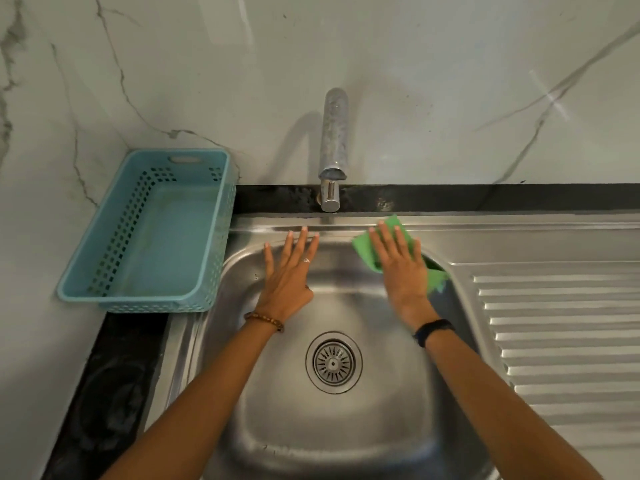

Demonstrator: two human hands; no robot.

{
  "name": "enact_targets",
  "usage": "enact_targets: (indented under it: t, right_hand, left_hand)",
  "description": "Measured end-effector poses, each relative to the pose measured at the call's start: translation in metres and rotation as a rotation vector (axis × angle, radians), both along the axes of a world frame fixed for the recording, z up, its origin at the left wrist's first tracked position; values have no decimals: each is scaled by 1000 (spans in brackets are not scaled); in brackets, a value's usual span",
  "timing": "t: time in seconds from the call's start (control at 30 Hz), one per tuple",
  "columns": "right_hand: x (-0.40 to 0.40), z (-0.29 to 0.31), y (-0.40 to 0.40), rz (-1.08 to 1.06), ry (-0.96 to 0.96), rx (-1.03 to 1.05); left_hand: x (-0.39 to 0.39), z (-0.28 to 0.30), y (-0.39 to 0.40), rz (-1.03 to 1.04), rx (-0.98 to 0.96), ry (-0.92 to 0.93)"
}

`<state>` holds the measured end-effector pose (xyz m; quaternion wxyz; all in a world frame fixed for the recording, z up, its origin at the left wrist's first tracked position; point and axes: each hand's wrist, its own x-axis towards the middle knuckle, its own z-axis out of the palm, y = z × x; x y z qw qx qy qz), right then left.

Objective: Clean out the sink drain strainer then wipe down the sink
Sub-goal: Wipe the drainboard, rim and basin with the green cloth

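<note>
A stainless steel sink fills the lower middle, with the round metal drain strainer seated in its bottom. My right hand lies flat with straight fingers on a green cloth, pressing it against the sink's back right rim. My left hand is open, its fingers spread and resting on the back wall of the basin, just left of the tap. Part of the cloth hangs down behind my right hand.
A chrome tap stands at the back above the basin. A light blue plastic basket sits on the counter at the left. The ribbed steel draining board runs off to the right. A marble wall rises behind.
</note>
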<state>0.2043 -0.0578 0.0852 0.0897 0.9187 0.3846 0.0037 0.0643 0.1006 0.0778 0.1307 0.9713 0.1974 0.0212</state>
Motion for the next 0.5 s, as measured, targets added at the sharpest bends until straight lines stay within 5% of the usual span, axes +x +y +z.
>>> enact_targets:
  t: [0.13,0.27,0.5]
  right_hand:
    - [16,12,-37,-261,103,32]
    - [-16,9,16,-388,194,172]
    - [-44,-24,54,209,95,259]
  left_hand:
    - [16,8,-25,-60,29,-21]
    - [15,4,-37,-32,27,-36]
    - [11,-6,-22,5,17,-48]
